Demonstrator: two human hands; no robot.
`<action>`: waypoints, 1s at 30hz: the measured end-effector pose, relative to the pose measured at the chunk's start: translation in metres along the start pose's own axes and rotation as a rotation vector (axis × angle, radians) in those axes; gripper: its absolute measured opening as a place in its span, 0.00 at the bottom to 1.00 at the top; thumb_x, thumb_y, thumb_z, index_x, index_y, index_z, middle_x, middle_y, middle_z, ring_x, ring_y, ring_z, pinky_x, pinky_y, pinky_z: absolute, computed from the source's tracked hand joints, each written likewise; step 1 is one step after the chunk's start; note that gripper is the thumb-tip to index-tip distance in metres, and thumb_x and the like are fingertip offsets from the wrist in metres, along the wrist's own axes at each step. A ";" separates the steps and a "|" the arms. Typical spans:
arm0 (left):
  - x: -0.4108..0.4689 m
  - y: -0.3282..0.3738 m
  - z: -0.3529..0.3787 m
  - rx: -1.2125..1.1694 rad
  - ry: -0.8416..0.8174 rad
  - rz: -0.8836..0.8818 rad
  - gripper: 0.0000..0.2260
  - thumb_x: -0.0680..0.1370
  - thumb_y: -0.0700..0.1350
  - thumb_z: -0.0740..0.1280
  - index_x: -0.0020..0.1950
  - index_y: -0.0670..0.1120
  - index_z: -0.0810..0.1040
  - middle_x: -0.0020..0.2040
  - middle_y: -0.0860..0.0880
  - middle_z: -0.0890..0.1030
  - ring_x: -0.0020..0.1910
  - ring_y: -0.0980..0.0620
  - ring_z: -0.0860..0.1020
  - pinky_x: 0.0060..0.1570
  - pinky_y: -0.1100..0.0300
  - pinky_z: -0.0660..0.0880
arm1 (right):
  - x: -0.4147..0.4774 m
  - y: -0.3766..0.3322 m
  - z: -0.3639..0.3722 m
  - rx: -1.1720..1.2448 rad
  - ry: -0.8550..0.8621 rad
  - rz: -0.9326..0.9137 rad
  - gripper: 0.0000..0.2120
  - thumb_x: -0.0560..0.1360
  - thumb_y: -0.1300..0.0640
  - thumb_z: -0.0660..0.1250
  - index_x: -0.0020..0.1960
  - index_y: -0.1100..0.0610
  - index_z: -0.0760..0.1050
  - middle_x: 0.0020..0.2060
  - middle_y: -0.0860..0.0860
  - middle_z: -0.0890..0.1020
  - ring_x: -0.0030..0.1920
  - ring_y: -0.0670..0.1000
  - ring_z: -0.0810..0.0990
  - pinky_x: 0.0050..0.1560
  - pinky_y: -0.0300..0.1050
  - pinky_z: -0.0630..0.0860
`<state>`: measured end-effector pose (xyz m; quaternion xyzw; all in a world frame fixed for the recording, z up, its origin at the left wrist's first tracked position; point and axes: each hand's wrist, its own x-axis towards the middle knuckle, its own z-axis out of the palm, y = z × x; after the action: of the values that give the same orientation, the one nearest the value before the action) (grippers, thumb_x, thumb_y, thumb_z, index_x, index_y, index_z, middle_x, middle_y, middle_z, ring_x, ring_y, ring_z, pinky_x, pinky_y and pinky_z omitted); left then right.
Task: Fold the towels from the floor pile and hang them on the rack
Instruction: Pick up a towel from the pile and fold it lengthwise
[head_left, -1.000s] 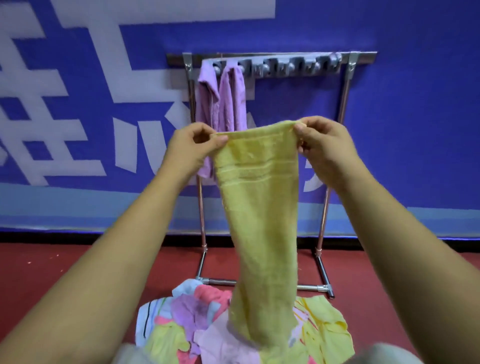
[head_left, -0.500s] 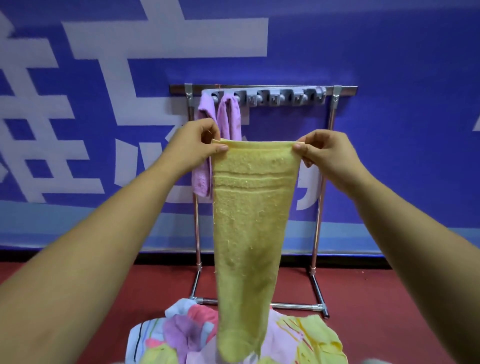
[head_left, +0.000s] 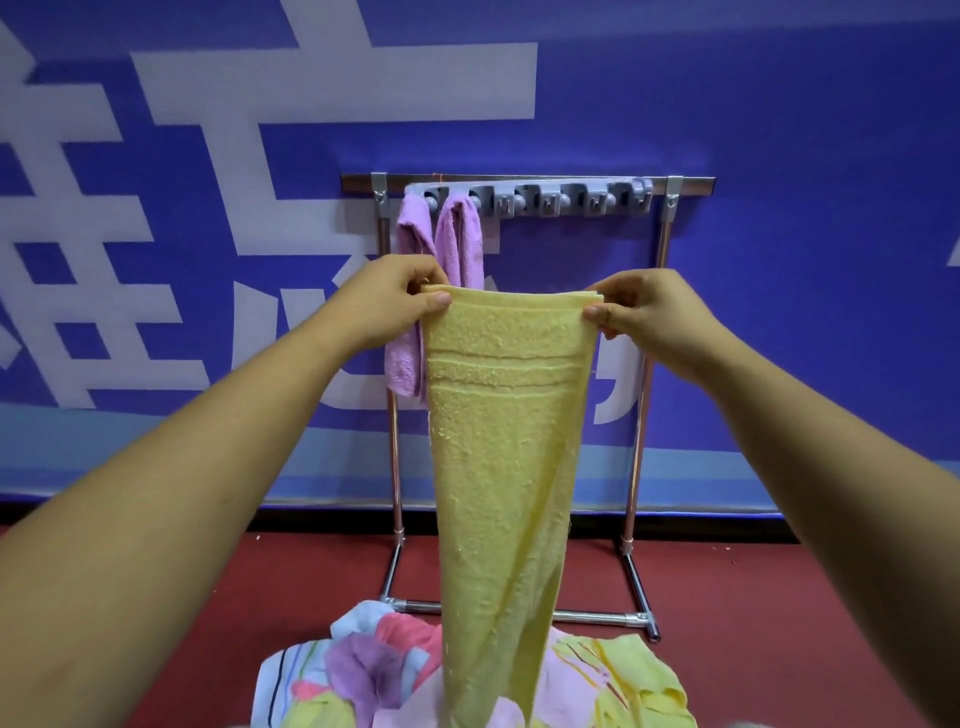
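Note:
A yellow towel (head_left: 506, 457), folded lengthwise, hangs straight down in front of me. My left hand (head_left: 387, 296) pinches its top left corner and my right hand (head_left: 647, 312) pinches its top right corner, so the top edge is stretched level. Behind it stands a metal rack (head_left: 670, 182) with a grey row of clips (head_left: 561, 197). Two purple towels (head_left: 457, 244) hang from the clips at the left end. The floor pile (head_left: 363, 675) of colourful towels lies below, with the yellow towel's lower end hanging over it.
A blue wall with large white characters (head_left: 332, 78) rises right behind the rack. The floor (head_left: 779, 623) is dark red. The rack's foot bar (head_left: 597, 618) runs along the floor just behind the pile.
The yellow towel has been lifted higher off the pile and its top edge pulled flat and level. My view has tilted up, so the rack sits lower in the picture.

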<state>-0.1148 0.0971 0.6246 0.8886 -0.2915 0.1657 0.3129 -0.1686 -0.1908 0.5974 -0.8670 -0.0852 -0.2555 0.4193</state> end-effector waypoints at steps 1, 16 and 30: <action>-0.001 0.000 0.001 -0.028 -0.031 0.007 0.04 0.81 0.46 0.66 0.48 0.48 0.78 0.42 0.48 0.79 0.42 0.52 0.76 0.47 0.50 0.77 | 0.001 0.002 -0.001 -0.008 0.009 0.008 0.06 0.78 0.59 0.72 0.51 0.62 0.82 0.37 0.57 0.83 0.36 0.48 0.78 0.46 0.50 0.78; -0.023 0.037 0.000 -0.451 -0.472 0.185 0.12 0.79 0.29 0.60 0.56 0.40 0.79 0.46 0.47 0.83 0.47 0.52 0.81 0.51 0.60 0.79 | 0.012 0.008 0.013 0.296 0.074 0.221 0.09 0.78 0.57 0.72 0.53 0.62 0.82 0.40 0.51 0.84 0.39 0.48 0.79 0.45 0.47 0.76; -0.024 0.051 0.006 -0.436 -0.520 0.376 0.04 0.79 0.36 0.67 0.50 0.42 0.82 0.57 0.52 0.82 0.62 0.55 0.78 0.61 0.62 0.72 | 0.009 -0.010 0.032 0.379 -0.126 0.232 0.04 0.75 0.59 0.74 0.46 0.59 0.84 0.34 0.52 0.81 0.35 0.48 0.75 0.42 0.45 0.75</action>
<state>-0.1640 0.0708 0.6322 0.7445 -0.5474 -0.0762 0.3745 -0.1524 -0.1603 0.5918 -0.7909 -0.0573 -0.1301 0.5952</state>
